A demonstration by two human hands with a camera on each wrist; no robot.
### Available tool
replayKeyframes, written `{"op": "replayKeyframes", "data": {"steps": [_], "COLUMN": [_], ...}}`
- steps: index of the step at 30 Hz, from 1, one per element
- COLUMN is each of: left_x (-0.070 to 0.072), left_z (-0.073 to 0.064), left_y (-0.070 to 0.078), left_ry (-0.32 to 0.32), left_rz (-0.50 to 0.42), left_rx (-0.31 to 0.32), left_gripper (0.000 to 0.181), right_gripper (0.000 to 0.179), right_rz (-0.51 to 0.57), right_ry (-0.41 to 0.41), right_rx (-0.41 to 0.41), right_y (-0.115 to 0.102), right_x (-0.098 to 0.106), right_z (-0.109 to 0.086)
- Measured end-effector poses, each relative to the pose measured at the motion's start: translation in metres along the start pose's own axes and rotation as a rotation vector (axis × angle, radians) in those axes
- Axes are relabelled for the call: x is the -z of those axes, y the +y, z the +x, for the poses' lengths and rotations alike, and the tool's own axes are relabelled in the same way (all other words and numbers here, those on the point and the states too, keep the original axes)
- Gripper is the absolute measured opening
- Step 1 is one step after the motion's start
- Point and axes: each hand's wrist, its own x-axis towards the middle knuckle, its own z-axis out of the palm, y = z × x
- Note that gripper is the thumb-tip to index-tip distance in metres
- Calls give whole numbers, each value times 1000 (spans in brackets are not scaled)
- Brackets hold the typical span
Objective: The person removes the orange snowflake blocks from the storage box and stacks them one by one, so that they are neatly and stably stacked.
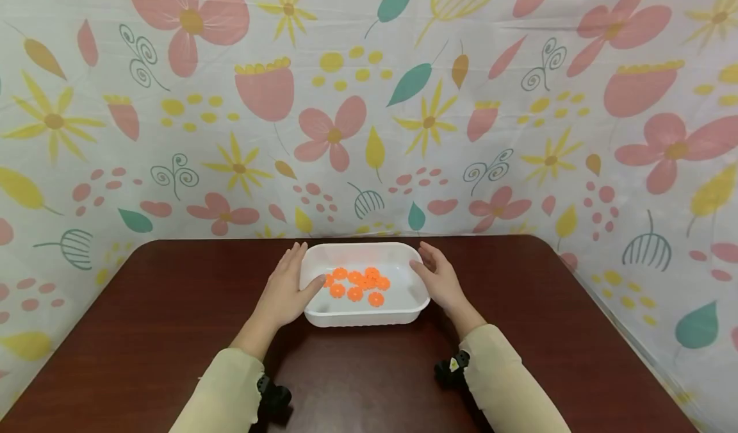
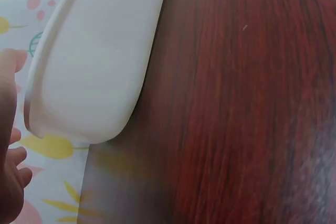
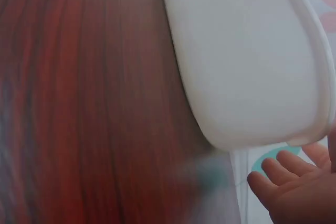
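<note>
A white rectangular plastic tray (image 1: 362, 319) rests on the table near its far edge. Inside it lie several small orange pieces (image 1: 376, 299) with scalloped, flower-like outlines, mostly bunched around the middle. My left hand (image 1: 282, 295) is at the tray's left end, fingers extended along the outside and thumb reaching over the rim. At the right end, my right hand (image 1: 445, 284) has its thumb over the rim and its fingers loosely bent outside. The right wrist view shows the fingers (image 3: 275, 170) spread near the tray's outer wall (image 3: 252, 66).
The dark brown wooden table (image 1: 369, 375) spreads around the tray, its far edge close behind. Beyond hangs a white cloth (image 1: 369, 100) printed with flowers and leaves. Black wrist devices (image 1: 273, 398) sit at both pale sleeves (image 1: 221, 388).
</note>
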Motion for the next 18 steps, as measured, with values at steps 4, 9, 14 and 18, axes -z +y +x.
{"op": "replayKeyframes", "data": {"steps": [4, 9, 14, 18], "left_x": [-2, -4, -10, -15], "left_z": [0, -1, 2, 8], "left_y": [4, 10, 18, 25], "left_ry": [42, 75, 113, 129], "left_rz": [-34, -77, -163, -255], "left_rx": [-26, -27, -42, -30], "left_gripper": [71, 68, 69, 73], "right_gripper": [53, 50, 47, 46], "right_rz": [94, 193, 219, 206], "right_ry": [49, 60, 75, 87], "right_rx": [-4, -38, -67, -91], "right_y": [-1, -1, 1, 1], "right_x": [-6, -14, -16, -14], "right_z": [-1, -4, -5, -4]}}
